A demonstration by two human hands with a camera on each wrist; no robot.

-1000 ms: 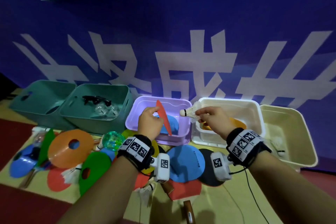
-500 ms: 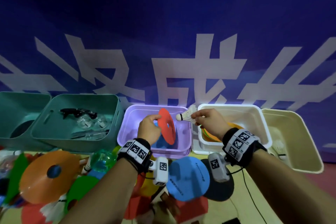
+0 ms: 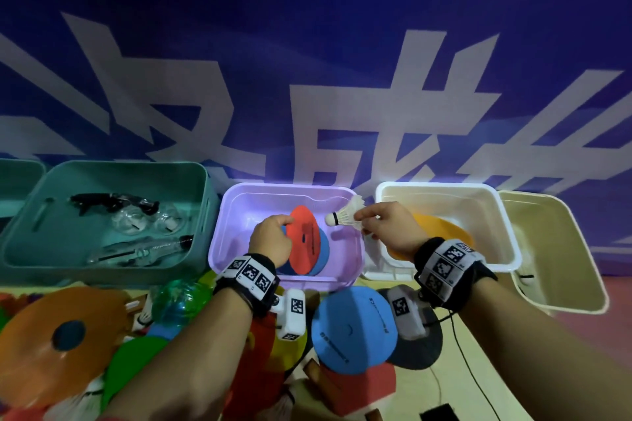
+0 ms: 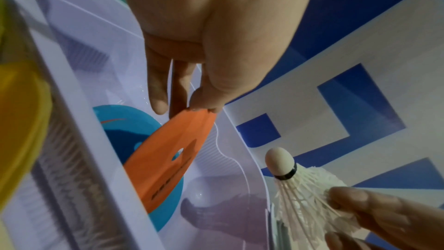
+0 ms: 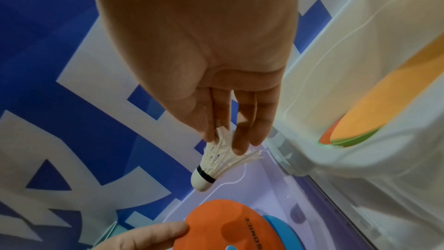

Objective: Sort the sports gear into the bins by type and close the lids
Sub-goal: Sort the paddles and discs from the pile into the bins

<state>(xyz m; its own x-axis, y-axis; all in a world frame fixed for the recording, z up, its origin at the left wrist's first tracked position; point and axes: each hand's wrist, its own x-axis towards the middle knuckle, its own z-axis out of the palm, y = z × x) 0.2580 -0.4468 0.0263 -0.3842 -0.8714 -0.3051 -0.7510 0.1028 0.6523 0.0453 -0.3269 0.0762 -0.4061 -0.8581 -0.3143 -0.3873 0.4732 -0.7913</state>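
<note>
My left hand (image 3: 285, 227) pinches the edge of a red flat disc (image 3: 302, 243) and holds it tilted inside the purple bin (image 3: 239, 215), leaning over a blue disc (image 3: 323, 251) on the bin floor. The left wrist view shows the fingertips (image 4: 201, 105) on the red disc's rim (image 4: 173, 159). My right hand (image 3: 362, 217) pinches a white shuttlecock (image 3: 345, 215) by its feathers, cork pointing left, above the purple bin's far right corner. In the right wrist view the shuttlecock (image 5: 216, 163) hangs above the red disc (image 5: 221, 223).
A white bin (image 3: 441, 188) to the right holds orange and green discs (image 3: 441, 232); a beige bin (image 3: 554, 249) stands beyond it. The teal bin (image 3: 119, 167) on the left holds goggles. Cones (image 3: 58, 335), a blue paddle (image 3: 352, 328) and a green ball (image 3: 178, 301) crowd the near table.
My left hand has lowered the red disc from above the purple bin's rim down inside it, onto the blue disc. The right hand keeps the shuttlecock in about the same place.
</note>
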